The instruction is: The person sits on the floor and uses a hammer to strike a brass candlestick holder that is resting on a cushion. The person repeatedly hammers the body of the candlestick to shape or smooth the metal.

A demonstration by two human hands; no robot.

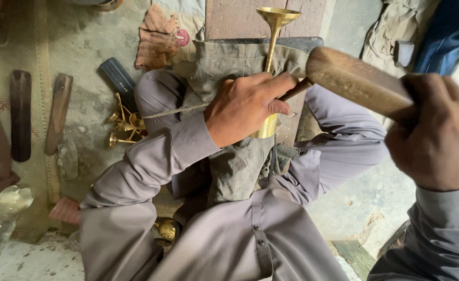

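Head view: the person sits cross-legged on the floor, looking down over a grey shirt and trousers. The left hand [247, 106] is closed firmly around the stem of a brass trumpet-shaped piece [274, 31], pinning it lengthwise on a wooden block [240, 18] that runs away from the lap; the flared bell points away from the body and the lower end shows as a wider brass section just below the palm. A thin dark rod [294, 89] sticks out from between the fingers of that hand towards the right. The right hand [437, 132] is clenched around a wooden mallet [351, 78], whose rounded head hangs just above and beside the left hand's knuckles, near the stem but not touching it. A dusty grey cloth [237, 161] covers the lap under the work.

On the floor to the left lie a small heap of similar brass horn pieces [125, 125], a dark rectangular case [117, 78], two flat wooden strips [39, 114] and a pinkish rag [156, 36].

Judging by this, the shaping of the piece in hand is mid-way: the brass looks formed and bright, the mallet is raised over it, and the heap beside the knee suggests several pieces are either waiting or already worked; which, I cannot tell
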